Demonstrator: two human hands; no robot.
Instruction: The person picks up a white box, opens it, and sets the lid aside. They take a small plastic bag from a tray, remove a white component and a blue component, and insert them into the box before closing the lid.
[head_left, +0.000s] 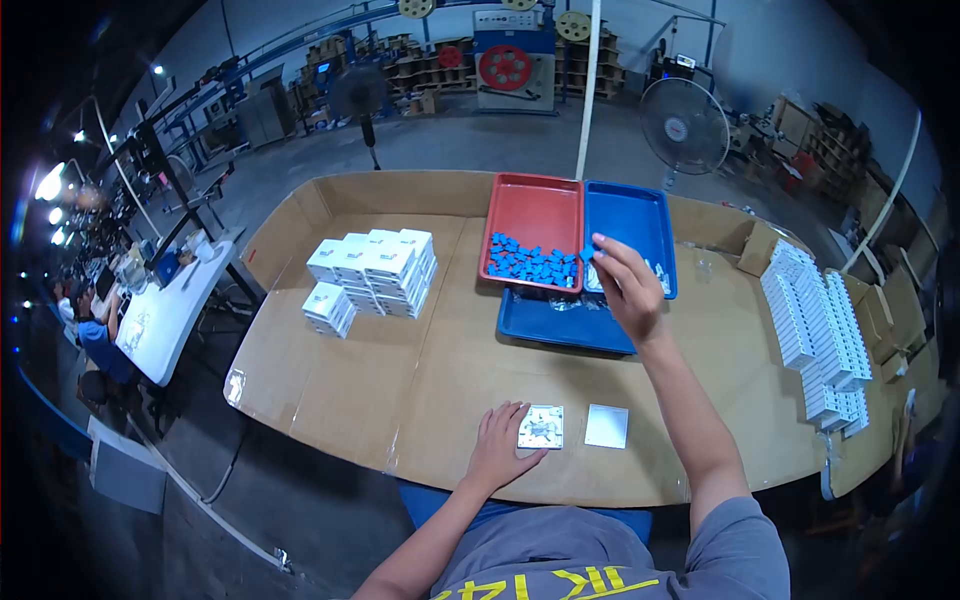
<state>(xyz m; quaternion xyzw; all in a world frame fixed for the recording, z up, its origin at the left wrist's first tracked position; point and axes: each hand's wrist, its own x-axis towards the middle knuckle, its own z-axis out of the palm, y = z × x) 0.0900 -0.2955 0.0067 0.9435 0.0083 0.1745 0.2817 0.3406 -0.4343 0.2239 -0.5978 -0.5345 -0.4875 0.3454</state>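
My left hand (pixel 497 447) lies at the left edge of a white square plate (pixel 541 427) with small fittings in its face. Its fingers and thumb bracket the plate's corners and hold it on the table. To the right of that lies a plain white square cover (pixel 606 427), untouched. My right hand (pixel 630 290) is raised over the front of the blue tray (pixel 628 205), its fingertips pinched on a small blue piece (pixel 587 254). Beside it, the red tray (pixel 536 205) holds many similar blue pieces (pixel 530 264). My hand partly hides small whitish parts in the blue tray.
Stacked white boxes (pixel 370 265) stand on the left of the cardboard-covered table (pixel 440 370). Rows of white square parts (pixel 815 330) are piled at the right. Another blue tray (pixel 560 325) sits beneath the two trays. A fan (pixel 685 127) stands behind; a person (pixel 95 335) sits far left.
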